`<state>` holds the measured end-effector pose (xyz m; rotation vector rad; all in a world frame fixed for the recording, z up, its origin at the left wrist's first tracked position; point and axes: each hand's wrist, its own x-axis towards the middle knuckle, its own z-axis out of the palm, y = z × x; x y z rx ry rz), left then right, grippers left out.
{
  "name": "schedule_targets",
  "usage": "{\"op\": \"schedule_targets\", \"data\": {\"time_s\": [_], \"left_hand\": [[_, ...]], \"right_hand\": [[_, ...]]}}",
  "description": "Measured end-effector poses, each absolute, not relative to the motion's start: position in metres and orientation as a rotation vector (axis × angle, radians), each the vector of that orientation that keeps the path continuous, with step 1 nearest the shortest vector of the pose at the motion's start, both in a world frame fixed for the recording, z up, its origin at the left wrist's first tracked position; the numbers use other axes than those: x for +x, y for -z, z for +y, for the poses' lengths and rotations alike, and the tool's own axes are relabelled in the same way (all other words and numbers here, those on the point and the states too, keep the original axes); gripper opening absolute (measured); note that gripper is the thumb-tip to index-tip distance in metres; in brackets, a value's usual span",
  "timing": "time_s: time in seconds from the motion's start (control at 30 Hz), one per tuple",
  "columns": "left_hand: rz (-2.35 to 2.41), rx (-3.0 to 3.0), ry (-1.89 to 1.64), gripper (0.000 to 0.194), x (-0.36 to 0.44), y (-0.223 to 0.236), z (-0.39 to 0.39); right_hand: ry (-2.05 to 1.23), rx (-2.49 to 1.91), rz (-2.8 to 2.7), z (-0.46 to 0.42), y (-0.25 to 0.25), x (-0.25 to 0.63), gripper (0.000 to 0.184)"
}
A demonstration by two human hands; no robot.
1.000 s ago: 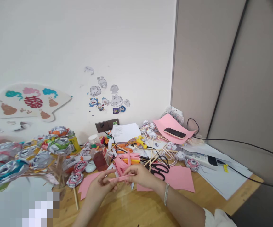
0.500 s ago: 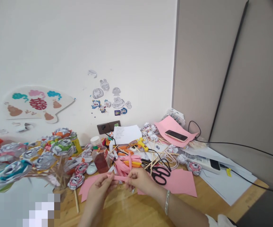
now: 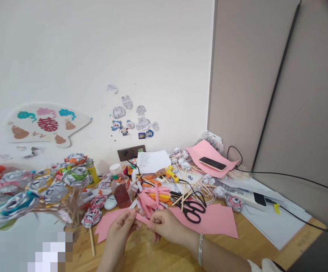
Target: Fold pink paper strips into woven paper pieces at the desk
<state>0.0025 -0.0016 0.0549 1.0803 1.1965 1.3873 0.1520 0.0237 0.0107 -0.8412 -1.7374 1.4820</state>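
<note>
A narrow strip of pink paper [image 3: 142,218] stretches between my two hands, low over the wooden table. My left hand [image 3: 125,223] pinches its left end between thumb and fingers. The right end is pinched by my right hand [image 3: 164,224], which has a silver bangle at the wrist. Just beyond my fingers lies a heap of pink paper strips [image 3: 148,202]. Pink sheets [image 3: 220,221] rest flat on both sides of my hands, partly hidden by them. Black-handled scissors [image 3: 193,211] lie right of my right hand.
A bottle of reddish liquid [image 3: 121,189] stands behind my left hand. Farther back are a yellow glue gun [image 3: 171,173], wooden sticks and crumpled paper balls. Paper flowers [image 3: 19,202] crowd the left side. A phone [image 3: 212,164] lies on pink paper; cables run along the right.
The strip between my hands now slopes down to the right, where it was nearly level before. My right hand has shifted slightly right and down; both hands still pinch the strip.
</note>
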Motion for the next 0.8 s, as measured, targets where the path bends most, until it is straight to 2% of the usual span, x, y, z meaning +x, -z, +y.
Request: {"op": "schedule_targets", "data": {"time_s": [0.17, 0.33, 0.5, 0.67, 0.8], "left_hand": [[1.206, 1.043, -1.433, 0.033, 0.003, -0.057, -0.003], [1.134, 0.842, -1.513, 0.032, 0.001, -0.053, 0.000], [1.080, 0.792, -1.535, 0.030, -0.003, -0.048, 0.000], [1.092, 0.785, -1.526, 0.030, -0.002, -0.051, -0.001], [1.088, 0.768, -1.556, 0.031, 0.000, -0.053, 0.000]], "right_hand": [[-1.612, -0.847, -1.750, 0.019, -0.021, 0.153, 0.042], [-1.425, -0.975, -1.856, 0.018, -0.025, 0.158, 0.043], [-1.500, -0.825, -1.872, 0.016, -0.030, 0.160, 0.044], [-1.356, -0.956, -1.922, 0.014, -0.030, 0.161, 0.038], [-1.405, -0.867, -1.927, 0.013, -0.027, 0.161, 0.042]]}}
